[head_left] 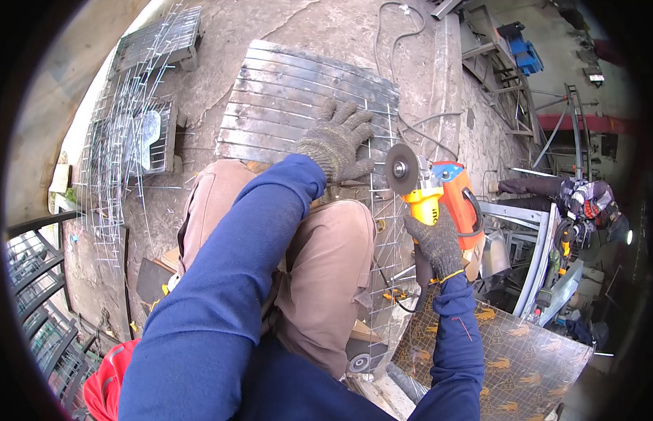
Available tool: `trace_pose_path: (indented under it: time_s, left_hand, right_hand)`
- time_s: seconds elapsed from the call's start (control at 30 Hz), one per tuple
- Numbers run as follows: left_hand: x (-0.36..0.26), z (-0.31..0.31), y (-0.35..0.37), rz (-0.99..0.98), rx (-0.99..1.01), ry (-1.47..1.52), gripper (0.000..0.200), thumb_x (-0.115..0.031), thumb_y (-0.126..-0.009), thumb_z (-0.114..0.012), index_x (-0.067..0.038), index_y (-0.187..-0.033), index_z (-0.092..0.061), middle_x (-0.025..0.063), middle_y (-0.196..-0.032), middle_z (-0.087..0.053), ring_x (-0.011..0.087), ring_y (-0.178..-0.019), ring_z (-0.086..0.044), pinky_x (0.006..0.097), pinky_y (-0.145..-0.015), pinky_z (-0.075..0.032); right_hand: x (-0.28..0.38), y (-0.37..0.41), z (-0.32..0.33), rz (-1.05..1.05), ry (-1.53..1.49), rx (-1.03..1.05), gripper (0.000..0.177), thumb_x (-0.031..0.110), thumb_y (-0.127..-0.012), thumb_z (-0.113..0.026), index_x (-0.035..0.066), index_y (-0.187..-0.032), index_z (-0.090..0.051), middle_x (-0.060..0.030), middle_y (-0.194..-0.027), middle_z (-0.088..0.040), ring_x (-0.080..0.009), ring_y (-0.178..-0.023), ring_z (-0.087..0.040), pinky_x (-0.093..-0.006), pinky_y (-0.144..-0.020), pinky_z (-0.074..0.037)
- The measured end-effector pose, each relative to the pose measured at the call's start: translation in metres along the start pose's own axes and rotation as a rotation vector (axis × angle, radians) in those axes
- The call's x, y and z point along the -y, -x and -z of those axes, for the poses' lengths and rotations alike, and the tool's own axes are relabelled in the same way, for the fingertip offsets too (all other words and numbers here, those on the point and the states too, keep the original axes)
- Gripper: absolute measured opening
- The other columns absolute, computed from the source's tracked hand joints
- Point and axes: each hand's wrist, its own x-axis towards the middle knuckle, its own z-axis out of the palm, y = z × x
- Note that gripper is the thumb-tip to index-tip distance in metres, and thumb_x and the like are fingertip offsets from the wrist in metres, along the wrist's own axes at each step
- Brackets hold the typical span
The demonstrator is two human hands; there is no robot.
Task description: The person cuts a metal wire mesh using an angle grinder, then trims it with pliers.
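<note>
My left hand (333, 140), in a grey knit glove, lies palm down with fingers spread on a slatted grey panel (270, 105) on the ground. In my right hand (439, 245), also gloved, is a yellow angle grinder (425, 207), gripped by its body. Its dark cutting disc (404, 169) faces toward me and stands close to the right of my left hand. A thin wire mesh (373, 151) runs along the panel's right edge and down beside my right knee. Behind the grinder sits an orange-red object (458, 196) with a dark handle, partly hidden.
Stacked wire mesh (119, 140) lies over metal frames at the left. A printed brown board (509, 358) is at lower right, near metal frames (537, 238). Another person (586, 200) is at the far right. A black cable (393, 42) winds across the ground ahead.
</note>
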Motion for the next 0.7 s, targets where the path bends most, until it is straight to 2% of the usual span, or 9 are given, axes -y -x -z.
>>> trace_pose_path:
  time_s: [0.33,0.63,0.7]
  left_hand:
    - [-0.003,0.007,0.000,0.009,0.048,-0.036,0.069,-0.060,-0.090,-0.066,-0.012,-0.140,-0.063,0.0129,-0.161,-0.045,0.0369,-0.154,-0.032,0.0599,-0.129,-0.013]
    - [-0.003,0.006,0.000,0.000,0.024,-0.017,0.066,-0.057,-0.091,-0.064,-0.012,-0.139,-0.064,0.0131,-0.161,-0.046,0.0361,-0.154,-0.033,0.0594,-0.129,-0.013]
    - [-0.003,0.006,0.001,0.001,0.023,-0.016,0.065,-0.057,-0.091,-0.064,-0.011,-0.138,-0.065,0.0133,-0.161,-0.046,0.0361,-0.154,-0.033,0.0595,-0.129,-0.013]
  right_hand:
    - [-0.002,-0.003,0.000,-0.009,-0.033,0.016,0.055,0.036,-0.079,-0.088,0.001,-0.112,-0.061,-0.0104,-0.094,-0.069,-0.0208,-0.081,-0.067,-0.0387,-0.073,-0.055]
    - [-0.007,-0.010,-0.002,-0.022,0.054,0.021,0.057,0.038,-0.078,-0.090,0.001,-0.110,-0.061,-0.0106,-0.094,-0.069,-0.0220,-0.081,-0.066,-0.0390,-0.073,-0.055]
    - [-0.011,-0.009,-0.002,-0.007,-0.050,0.035,0.057,0.038,-0.077,-0.090,0.002,-0.109,-0.061,-0.0100,-0.093,-0.068,-0.0219,-0.080,-0.066,-0.0388,-0.072,-0.054]
